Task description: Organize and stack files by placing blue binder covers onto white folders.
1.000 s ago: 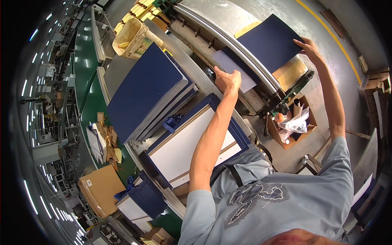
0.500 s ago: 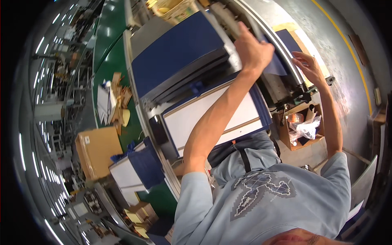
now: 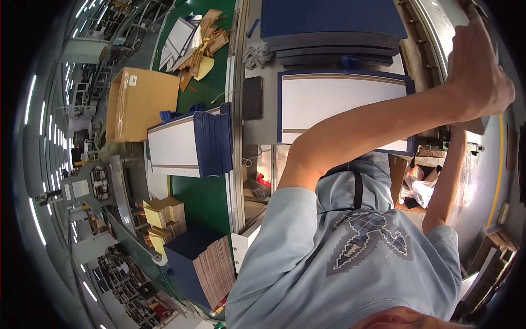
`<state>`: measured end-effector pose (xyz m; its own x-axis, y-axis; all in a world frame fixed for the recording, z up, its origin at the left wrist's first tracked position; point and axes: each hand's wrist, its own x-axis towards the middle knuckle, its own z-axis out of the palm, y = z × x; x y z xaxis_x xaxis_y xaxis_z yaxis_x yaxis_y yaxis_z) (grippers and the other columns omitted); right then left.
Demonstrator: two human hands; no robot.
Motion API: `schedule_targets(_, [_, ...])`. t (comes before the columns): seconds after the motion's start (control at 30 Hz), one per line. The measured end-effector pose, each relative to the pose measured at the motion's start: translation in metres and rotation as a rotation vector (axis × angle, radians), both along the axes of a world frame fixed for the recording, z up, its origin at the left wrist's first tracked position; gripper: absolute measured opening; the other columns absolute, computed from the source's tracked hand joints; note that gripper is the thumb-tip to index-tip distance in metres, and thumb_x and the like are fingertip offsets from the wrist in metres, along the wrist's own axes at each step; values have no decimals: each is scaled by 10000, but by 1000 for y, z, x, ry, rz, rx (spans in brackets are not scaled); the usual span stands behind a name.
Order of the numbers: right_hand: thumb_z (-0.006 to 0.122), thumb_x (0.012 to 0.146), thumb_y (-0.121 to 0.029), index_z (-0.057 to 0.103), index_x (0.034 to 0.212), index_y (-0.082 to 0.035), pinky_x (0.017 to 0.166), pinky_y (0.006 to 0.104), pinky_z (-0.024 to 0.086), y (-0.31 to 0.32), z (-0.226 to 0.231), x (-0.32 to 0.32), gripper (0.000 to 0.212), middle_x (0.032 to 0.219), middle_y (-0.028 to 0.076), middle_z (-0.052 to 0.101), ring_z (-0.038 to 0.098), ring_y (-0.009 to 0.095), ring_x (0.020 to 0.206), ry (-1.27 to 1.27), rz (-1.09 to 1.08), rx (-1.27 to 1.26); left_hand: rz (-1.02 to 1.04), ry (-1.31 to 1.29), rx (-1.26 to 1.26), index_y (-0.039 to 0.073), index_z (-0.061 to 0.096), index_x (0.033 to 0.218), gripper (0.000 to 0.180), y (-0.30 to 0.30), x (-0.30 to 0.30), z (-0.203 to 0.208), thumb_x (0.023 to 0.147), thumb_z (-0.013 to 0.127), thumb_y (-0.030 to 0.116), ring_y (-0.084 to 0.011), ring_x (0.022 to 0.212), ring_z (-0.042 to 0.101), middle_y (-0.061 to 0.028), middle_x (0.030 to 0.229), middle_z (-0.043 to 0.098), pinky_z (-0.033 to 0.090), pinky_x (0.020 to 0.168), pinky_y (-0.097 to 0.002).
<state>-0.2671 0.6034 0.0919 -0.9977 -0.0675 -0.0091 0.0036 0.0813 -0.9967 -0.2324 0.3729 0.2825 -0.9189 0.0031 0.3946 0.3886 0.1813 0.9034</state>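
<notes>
My left hand (image 3: 478, 74) is stretched far out to the right, over the conveyor-like rails at the table's side. Its fingers look curled, but whatever they hold, if anything, is hidden. A dark flat edge (image 3: 470, 125) shows just under its wrist; I cannot make out what it belongs to. My right forearm (image 3: 450, 181) reaches up to the same spot, and its hand is hidden behind my left one. Beneath my left forearm lies a white panel with a blue border (image 3: 323, 104). Beyond it stands a stack of dark blue boards (image 3: 334, 24).
A black phone (image 3: 252, 97) and a grey rag (image 3: 257, 55) lie left of the panel. On the green table are blue-edged covers (image 3: 212, 143), a cardboard box (image 3: 143, 104) and cardboard scraps (image 3: 205, 46). A carton with plastic bags (image 3: 422, 192) stands at lower right.
My view has turned to the right, so the table appears rotated and shifted left. My left hand has moved farther right; my right hand, visible before, is now covered.
</notes>
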Motion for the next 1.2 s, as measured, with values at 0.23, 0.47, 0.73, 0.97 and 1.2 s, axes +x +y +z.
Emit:
schedule_targets(0.23, [718,1070,-224,708,1399,-24,1041,303,521,-7,-15,29,385,1288,97,754,686,142,1190,-14,-47,-126,16,-148,513,-9,179,1664,1056,-145,85,-16,839,834,59,-138,695,643,-113,882,721,483,559,-281])
schedule_targets(0.47, [781,993,-70,587,1555,-80,965,303,598,-55,20,108,595,1353,120,733,715,152,1105,-55,12,194,378,-339,83,23,287,1687,889,-249,197,-110,947,778,13,-136,1013,639,-147,1477,611,511,855,-274])
schedule_targets(0.73, [779,976,-61,629,1522,-65,833,292,589,-90,25,104,566,1073,68,781,689,90,922,-95,204,359,450,-566,-39,-52,676,1426,382,-281,230,-167,1046,656,-26,-200,1227,662,-164,1374,714,520,1062,-326])
schedule_targets(0.97, [836,913,-145,694,1470,-122,608,347,436,-107,23,92,576,733,19,478,458,117,645,-55,157,508,436,-542,30,-37,641,1474,427,-293,223,-179,1049,674,-21,-193,1242,659,-173,1452,681,528,1070,-313])
schedule_targets(1.2, [868,883,-165,719,1439,-125,595,359,439,-110,26,91,577,722,29,467,457,132,627,-91,150,547,431,-564,57,-46,635,1474,426,-294,219,-179,1051,672,-19,-205,1286,639,-183,1470,668,505,1111,-336])
